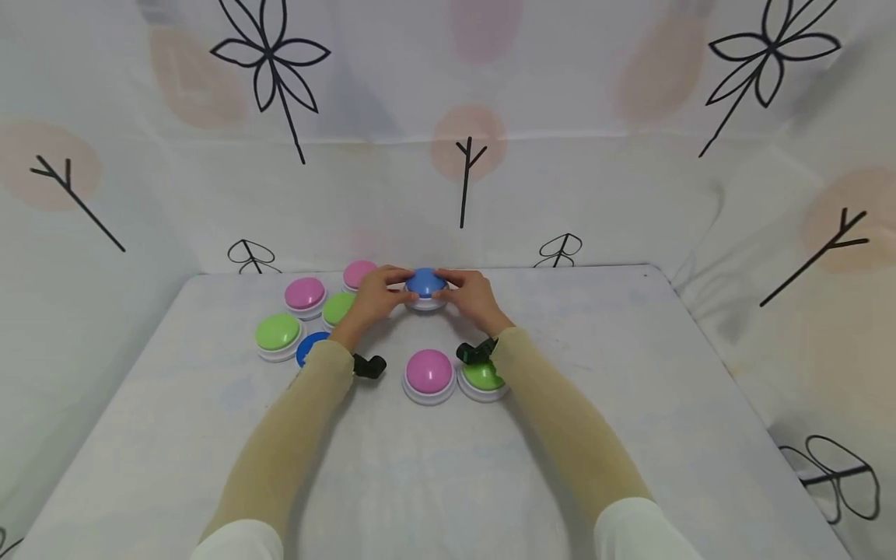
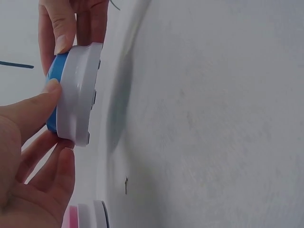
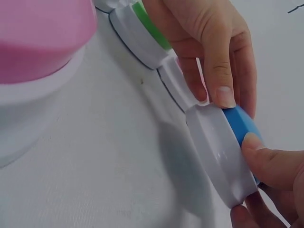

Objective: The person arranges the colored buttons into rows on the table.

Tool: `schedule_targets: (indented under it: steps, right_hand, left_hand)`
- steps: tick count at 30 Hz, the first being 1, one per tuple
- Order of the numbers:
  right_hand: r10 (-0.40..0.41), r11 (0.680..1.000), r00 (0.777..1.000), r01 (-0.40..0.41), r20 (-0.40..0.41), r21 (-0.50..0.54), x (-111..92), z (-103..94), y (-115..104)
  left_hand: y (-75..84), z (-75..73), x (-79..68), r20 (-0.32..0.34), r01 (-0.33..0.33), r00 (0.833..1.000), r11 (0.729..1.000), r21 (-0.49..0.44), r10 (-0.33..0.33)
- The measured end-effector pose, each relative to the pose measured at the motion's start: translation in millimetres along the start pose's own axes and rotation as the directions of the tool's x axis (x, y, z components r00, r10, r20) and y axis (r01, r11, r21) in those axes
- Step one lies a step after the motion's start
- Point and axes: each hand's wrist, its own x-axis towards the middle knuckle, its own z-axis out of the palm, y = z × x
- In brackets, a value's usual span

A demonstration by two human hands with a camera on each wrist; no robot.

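A round push button with a blue dome and a white base is held between both hands near the back edge of the table. My left hand grips its left side, thumb on the dome's edge and fingers round the base. On the opposite side my right hand grips it the same way. In the left wrist view the white base is raised off the table, its small dark feet showing. A shadow lies on the table beneath it in the right wrist view.
Left of the hands stand two pink buttons, two green buttons and a second blue button, partly behind the left sleeve. Nearer the front are a pink button and a green button, the latter partly under the right wrist. Patterned cloth hangs behind the table.
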Motion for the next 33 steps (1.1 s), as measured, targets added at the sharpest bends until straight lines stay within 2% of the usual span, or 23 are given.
schedule_targets:
  steps: [5,16,22,33]
  right_hand:
    - [-0.018,1.0,1.0,0.018,-0.008,-0.005,-4,-5.7,2]
    - [0.012,1.0,1.0,-0.012,-0.015,0.019,-15,-15.4,-1]
    - [0.013,1.0,1.0,-0.013,-0.021,-0.002,-22,-20.0,-2]
    - [-0.014,1.0,1.0,0.014,-0.027,-0.009,-37,-33.3,3]
  left_hand:
    - [4.2,2.3,-0.9,0.008,-0.021,1.0,1.0,0.014,0.021]
    - [12.9,6.7,-3.2,0.008,-0.058,0.998,0.998,0.011,0.058]
    - [17.9,9.9,-6.0,0.004,-0.05,0.999,0.999,0.004,0.05]
    - [25.3,25.3,-10.7,0.013,-0.098,0.995,0.995,-0.002,0.098]
